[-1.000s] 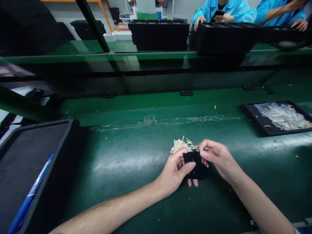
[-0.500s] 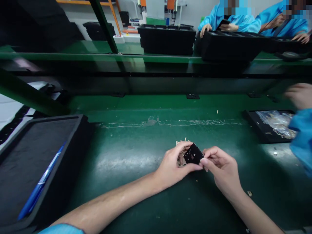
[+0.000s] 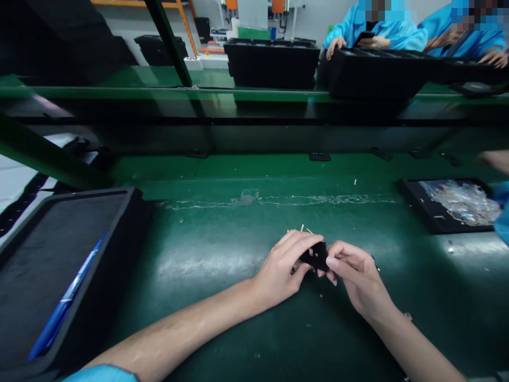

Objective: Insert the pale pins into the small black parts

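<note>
A small black plastic part [image 3: 317,255] is pinched between both my hands over the green belt. My left hand [image 3: 284,268] curls round its left side, fingers closed over it. My right hand [image 3: 356,276] grips its right edge with thumb and fingers. Behind my left hand lies a small heap of pale thin slivers [image 3: 299,231], mostly hidden by the fingers.
A large black tray [image 3: 119,223] with a blue pen [image 3: 63,310] sits at the left. A shallow black tray [image 3: 427,212] holding a clear bag of small pieces lies at the right, a blue sleeve [image 3: 501,212] beside it. Black bins and people in blue stand beyond the green rail.
My hands have closed in on the black part and turned it flatter. The blue sleeve at the right has drawn back towards the edge of the view.
</note>
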Demonstrator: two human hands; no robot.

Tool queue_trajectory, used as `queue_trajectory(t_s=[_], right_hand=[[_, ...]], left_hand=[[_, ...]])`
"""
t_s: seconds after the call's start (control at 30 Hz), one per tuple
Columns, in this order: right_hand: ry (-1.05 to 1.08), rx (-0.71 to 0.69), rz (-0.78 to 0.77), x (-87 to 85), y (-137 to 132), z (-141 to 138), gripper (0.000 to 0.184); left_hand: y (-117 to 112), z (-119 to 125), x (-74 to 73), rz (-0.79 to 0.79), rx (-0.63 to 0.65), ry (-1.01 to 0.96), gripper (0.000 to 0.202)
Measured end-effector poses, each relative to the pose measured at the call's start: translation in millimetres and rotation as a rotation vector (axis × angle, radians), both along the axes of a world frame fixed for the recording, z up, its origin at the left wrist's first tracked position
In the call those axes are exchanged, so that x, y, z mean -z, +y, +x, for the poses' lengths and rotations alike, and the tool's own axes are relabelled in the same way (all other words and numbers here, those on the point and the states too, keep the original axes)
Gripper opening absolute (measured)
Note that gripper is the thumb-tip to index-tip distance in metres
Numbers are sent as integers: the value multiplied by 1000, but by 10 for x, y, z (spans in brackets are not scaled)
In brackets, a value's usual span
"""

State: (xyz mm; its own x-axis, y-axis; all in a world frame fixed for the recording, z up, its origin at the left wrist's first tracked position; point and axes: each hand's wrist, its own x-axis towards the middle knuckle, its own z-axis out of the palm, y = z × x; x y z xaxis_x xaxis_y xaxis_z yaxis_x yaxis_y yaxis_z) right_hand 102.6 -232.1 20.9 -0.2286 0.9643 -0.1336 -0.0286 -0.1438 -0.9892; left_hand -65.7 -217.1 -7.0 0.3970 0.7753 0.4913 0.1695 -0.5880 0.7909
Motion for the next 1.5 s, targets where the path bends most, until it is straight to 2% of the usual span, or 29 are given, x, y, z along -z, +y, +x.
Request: queue_trajectory(t_s=[0.17,0.3,0.47,0.53,0.6,0.67,0.77,0.87,0.93,1.03,1.13,1.27,1.37,1.5], right_hand=[[-54,10,-3,-16,39,12,24],[-116,22,93,-6,57,25,21],[-301,59,364,6,17,-7,16],[-392,98,486,9,-21,-42,15],[-421,123,545,4,-53,-74,16],[-393,123,532,-12,-67,-88,18],[-335,134,426,-49,-47,-64,22],[-353,198,342,-74,-14,-22,26],[-443,234,384,-70,-12,-15,26],[-599,227,553,-35,-40,-50,24],[-706,146,717,5,-77,-92,23],[-783,79,778,36,-86,-88,23],[-795,51,784,63,-74,-72,21],[-788,45,851,117,-85,-93,22]], left_hand=[[-2,0,22,28,9,8,43],[-10,19,12,-75,8,-34,39],[-38,32,27,-349,26,-58,44],[-33,22,29,-341,53,-35,45],[-21,9,20,-312,85,-8,45],[-12,1,2,-308,105,0,45],[-3,0,-25,-323,140,9,41],[63,1,-33,-465,140,-47,40],[198,0,-34,-646,71,-179,37],[580,22,-67,-842,-77,-357,28],[1108,72,-156,-848,-189,-403,17],[1713,87,-214,-843,-243,-424,26],[1860,33,-100,-811,-317,-427,24],[1701,-59,120,-662,-301,-433,27]])
